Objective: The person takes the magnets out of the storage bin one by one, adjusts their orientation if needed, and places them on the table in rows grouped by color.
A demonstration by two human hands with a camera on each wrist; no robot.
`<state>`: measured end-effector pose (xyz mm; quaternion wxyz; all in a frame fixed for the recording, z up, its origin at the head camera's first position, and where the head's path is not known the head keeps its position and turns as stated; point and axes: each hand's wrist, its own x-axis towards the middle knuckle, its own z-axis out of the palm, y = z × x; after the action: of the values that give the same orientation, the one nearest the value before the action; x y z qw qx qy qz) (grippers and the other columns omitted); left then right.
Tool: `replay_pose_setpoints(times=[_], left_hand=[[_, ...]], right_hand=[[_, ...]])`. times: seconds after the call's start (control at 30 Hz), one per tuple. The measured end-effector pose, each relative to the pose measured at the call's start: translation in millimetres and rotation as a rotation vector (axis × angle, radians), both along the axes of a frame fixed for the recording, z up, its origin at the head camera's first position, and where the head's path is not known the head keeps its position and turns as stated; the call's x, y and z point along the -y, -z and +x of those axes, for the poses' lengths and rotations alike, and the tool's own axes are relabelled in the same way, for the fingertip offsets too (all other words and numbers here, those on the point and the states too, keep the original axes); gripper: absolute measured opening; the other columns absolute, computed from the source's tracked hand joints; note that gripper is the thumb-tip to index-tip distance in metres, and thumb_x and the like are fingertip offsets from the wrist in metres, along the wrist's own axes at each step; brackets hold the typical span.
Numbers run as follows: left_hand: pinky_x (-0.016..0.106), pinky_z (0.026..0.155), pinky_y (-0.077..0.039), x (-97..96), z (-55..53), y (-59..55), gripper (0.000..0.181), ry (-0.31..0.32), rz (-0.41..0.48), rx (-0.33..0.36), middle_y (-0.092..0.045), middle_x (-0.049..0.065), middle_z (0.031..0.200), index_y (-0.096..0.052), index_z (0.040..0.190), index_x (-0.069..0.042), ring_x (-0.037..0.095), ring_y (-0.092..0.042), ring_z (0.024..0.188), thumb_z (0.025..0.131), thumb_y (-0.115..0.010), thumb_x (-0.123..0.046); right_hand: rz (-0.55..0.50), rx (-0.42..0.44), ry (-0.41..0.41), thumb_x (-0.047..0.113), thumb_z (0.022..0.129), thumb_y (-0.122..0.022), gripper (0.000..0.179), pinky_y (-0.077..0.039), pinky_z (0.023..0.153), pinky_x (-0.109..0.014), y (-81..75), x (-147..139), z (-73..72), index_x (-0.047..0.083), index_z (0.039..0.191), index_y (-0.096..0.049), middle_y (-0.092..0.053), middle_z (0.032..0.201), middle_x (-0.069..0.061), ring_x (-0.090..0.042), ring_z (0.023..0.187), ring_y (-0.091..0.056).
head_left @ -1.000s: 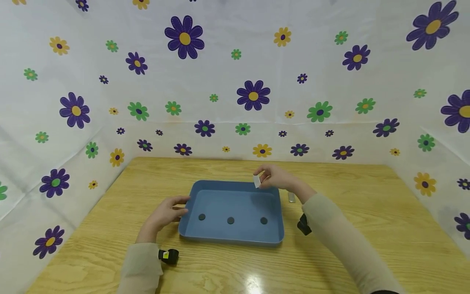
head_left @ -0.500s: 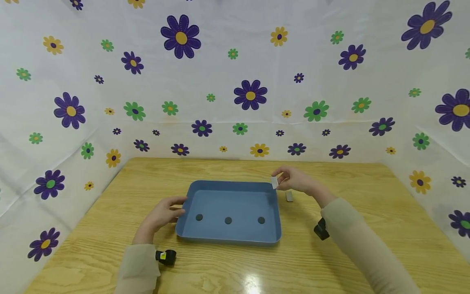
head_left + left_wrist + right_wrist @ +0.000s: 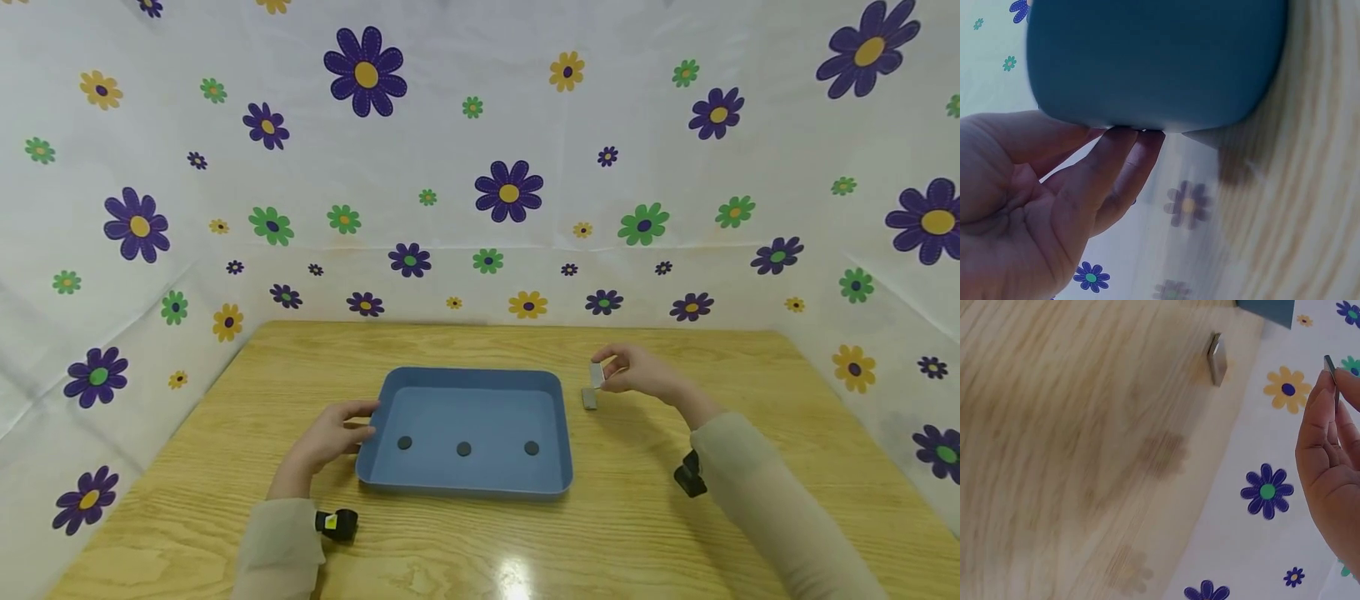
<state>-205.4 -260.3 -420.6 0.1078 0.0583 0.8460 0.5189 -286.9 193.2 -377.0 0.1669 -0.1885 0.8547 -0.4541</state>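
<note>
My right hand (image 3: 639,373) pinches a small thin rectangular plate (image 3: 597,375), pale and metallic, between thumb and fingertips. It is raised beyond the right end of a blue tray (image 3: 480,380). Close below it lies a second small silver plate (image 3: 589,399), flat on the table; the right wrist view shows this silver plate (image 3: 1217,360) apart from the held plate (image 3: 1330,364). At the tray's left end my left hand (image 3: 327,437) has its fingertips against the outer wall. In the left wrist view, the fingers (image 3: 1094,169) meet the blue tray wall (image 3: 1157,69) from outside.
Inside the tray, three dark round discs (image 3: 464,449) lie in a row toward the near side. The wooden table (image 3: 465,550) is enclosed at the back and sides by a white flower-print cloth (image 3: 427,150). Both wrists carry a black camera (image 3: 339,524).
My right hand has carried the held plate from over the tray's back right corner rightward, past its edge, toward the plate on the table. The left hand stays at the tray's left wall.
</note>
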Motion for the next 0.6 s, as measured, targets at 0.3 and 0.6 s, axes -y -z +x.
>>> replay_pose_setpoints(times=[0.3, 0.6], left_hand=[[0.038, 0.077, -0.049, 2.3, -2.8, 1.7, 0.045, -0.002, -0.005, 0.005, -0.034, 0.025, 0.133, -0.038, 0.131, 0.004, 0.039, -0.043, 0.113, 0.088, -0.051, -0.001], [0.038, 0.077, -0.049, 2.0, -3.4, 4.1, 0.045, 0.0, 0.01, 0.012, -0.034, 0.024, 0.134, -0.038, 0.131, 0.003, 0.039, -0.043, 0.113, 0.088, -0.05, 0.0]], right_hand=[[0.027, 0.034, 0.034, 0.004, 0.079, -0.061, 0.043, -0.048, 0.072, -0.032, 5.2, -23, 1.5, -0.01, 0.116, -0.044, -0.053, 0.085, -0.012, -0.019, 0.076, -0.049], [0.074, 0.033, 0.058, -0.002, 0.078, -0.057, 0.04, -0.046, 0.064, -0.028, 12.3, -38, 0.0, -0.013, 0.115, -0.045, -0.054, 0.081, -0.011, -0.017, 0.071, -0.048]])
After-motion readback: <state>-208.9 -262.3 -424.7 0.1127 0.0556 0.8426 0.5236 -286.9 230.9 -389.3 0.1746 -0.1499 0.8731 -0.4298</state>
